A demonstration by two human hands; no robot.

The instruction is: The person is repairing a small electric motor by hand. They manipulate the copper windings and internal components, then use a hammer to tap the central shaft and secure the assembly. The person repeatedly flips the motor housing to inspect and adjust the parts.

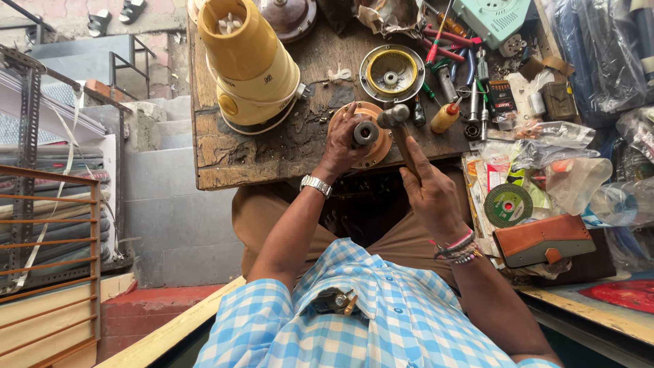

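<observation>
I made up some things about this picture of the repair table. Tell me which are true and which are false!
1. The right hand holds a hammer. True.
2. The left hand is empty. False: it grips a dark round part over an orange disc.
3. The yellow mixer base stands upright. False: it lies tipped on the wooden table.
4. A watch is on the left wrist. True.
5. A green grinding disc lies to the person's right. True.
</observation>
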